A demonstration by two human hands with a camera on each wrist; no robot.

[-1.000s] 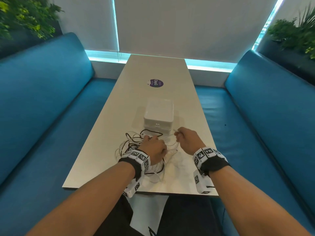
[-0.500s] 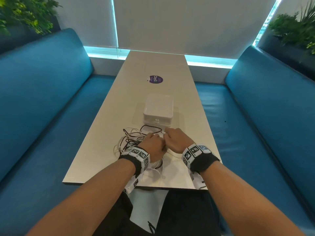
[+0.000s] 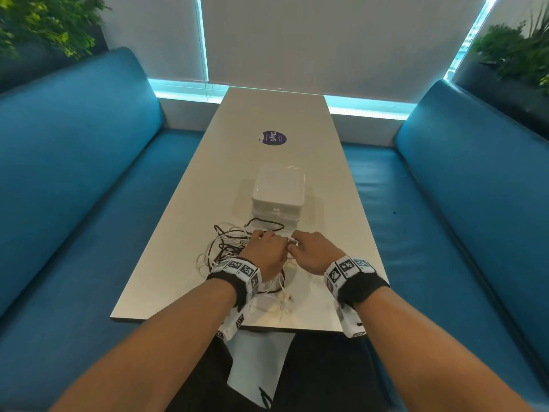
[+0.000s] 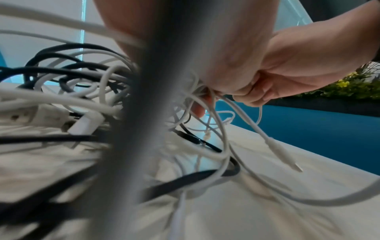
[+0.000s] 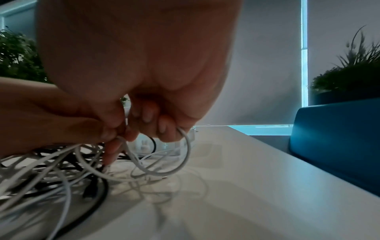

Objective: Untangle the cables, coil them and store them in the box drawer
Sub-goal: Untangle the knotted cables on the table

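A tangle of white and black cables [image 3: 227, 248] lies on the near part of the table [image 3: 332, 209], just in front of the white box drawer [image 3: 278, 197], which is closed. My left hand [image 3: 277, 242] sits on the tangle's right side and pinches white cable strands [image 4: 213, 104]. My right hand [image 3: 297, 244] is pressed against it, fingers curled round a loop of white cable [image 5: 186, 155]. A white plug end [image 4: 283, 155] hangs loose under the hands. The fingertips are hidden in the head view.
A round purple sticker [image 3: 274, 138] is on the table beyond the box. Blue benches [image 3: 89, 203] run along both sides, with plants [image 3: 517, 55] behind them. The table's near edge [image 3: 267, 325] is close under my wrists.
My right hand moved left from beside the box front to meet the left hand over the tangle. Over the last half second both hands stayed almost still.
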